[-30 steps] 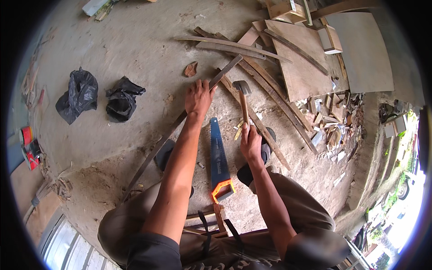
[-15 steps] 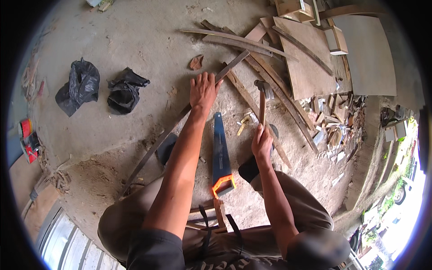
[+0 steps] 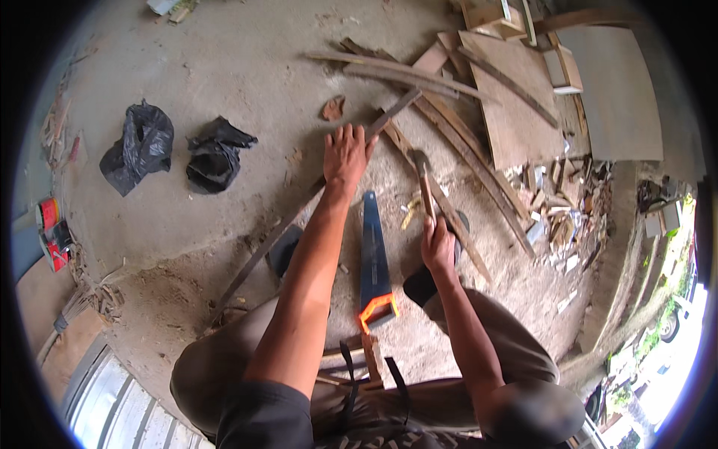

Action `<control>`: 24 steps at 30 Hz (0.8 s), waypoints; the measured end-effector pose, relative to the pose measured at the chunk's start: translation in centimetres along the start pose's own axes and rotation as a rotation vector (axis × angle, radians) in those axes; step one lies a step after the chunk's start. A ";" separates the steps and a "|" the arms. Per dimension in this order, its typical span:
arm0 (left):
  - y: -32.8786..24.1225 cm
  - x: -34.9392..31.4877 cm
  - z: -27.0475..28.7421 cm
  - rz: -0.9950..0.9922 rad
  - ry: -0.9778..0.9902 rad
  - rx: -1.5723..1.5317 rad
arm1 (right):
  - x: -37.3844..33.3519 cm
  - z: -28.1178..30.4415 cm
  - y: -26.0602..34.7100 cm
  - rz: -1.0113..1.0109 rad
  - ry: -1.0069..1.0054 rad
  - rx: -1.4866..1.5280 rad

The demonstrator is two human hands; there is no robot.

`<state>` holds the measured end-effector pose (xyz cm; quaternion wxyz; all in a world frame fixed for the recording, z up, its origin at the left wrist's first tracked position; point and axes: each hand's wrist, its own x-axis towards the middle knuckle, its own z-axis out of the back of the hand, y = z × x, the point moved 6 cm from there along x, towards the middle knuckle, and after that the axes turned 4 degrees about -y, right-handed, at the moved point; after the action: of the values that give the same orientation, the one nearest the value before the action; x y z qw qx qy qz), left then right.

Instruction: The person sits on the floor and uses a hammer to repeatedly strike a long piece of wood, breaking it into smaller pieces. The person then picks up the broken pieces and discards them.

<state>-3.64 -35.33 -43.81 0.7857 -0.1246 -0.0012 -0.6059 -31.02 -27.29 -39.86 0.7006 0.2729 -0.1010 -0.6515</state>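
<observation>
My left hand [image 3: 346, 159] is wrapped over a long, narrow wooden strip [image 3: 258, 253], which runs diagonally from beside my left knee to the scattered boards ahead. In my right hand [image 3: 438, 247] is a hammer [image 3: 426, 191], gripped by its wooden handle with the head pointing away from me. The hammer head is to the right of the strip and apart from it. Between my forearms a handsaw [image 3: 373, 258] with a dark blue blade and orange handle lies on the ground. Another wooden strip [image 3: 461, 230] passes beneath the hammer.
Two black plastic bags [image 3: 137, 150] lie at the left. Long boards [image 3: 467, 146] and a plywood sheet [image 3: 516, 112] are at the far right, above a heap of wood scraps [image 3: 568, 217]. A dry brown leaf [image 3: 333, 108] lies beyond my left hand.
The hammer head has swung left and lower, turning as my right hand tilts. My left hand keeps its grip on the strip. The whole view has shifted slightly.
</observation>
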 end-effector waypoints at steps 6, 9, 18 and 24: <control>0.1 -0.5 0.6 0.008 -0.005 0.003 | 2.3 4.7 9.1 0.219 -0.165 0.370; 0.1 -0.2 0.6 0.014 0.018 -0.023 | 4.0 3.3 7.6 0.317 -0.151 0.327; -0.5 -0.8 0.3 0.041 0.072 -0.080 | -3.4 -1.3 0.0 -0.095 0.010 0.212; 1.3 -0.4 3.3 0.032 -0.010 -0.240 | -3.0 2.9 2.3 -0.091 -0.047 0.308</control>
<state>-1.98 -33.95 -40.91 0.7747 -0.2210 0.0696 -0.5884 -30.82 -25.11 -35.64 0.6175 0.3662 -0.2038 -0.6657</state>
